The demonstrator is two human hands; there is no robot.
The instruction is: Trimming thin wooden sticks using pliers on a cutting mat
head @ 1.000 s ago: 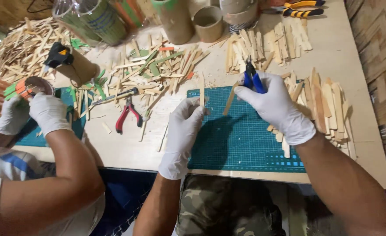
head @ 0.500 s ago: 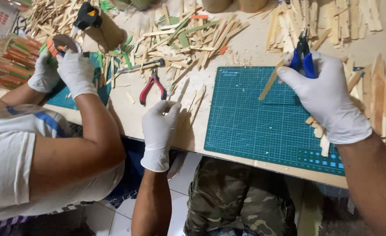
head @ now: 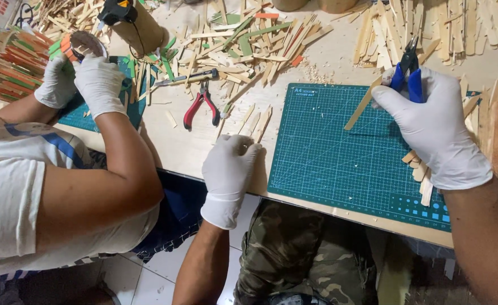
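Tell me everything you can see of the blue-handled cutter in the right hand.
The blue-handled cutter is a small plier-type tool with dark metal jaws and two blue grips. The gloved right hand holds it by the grips, jaws pointing up and away, above the top right corner of the green cutting mat. A flat wooden stick slants across the mat with its upper end at the hand, just below the jaws; whether the jaws touch it is unclear. Nothing else touches the cutter.

My single head camera, looking steeply down, close over the table edge, my lap at the bottom
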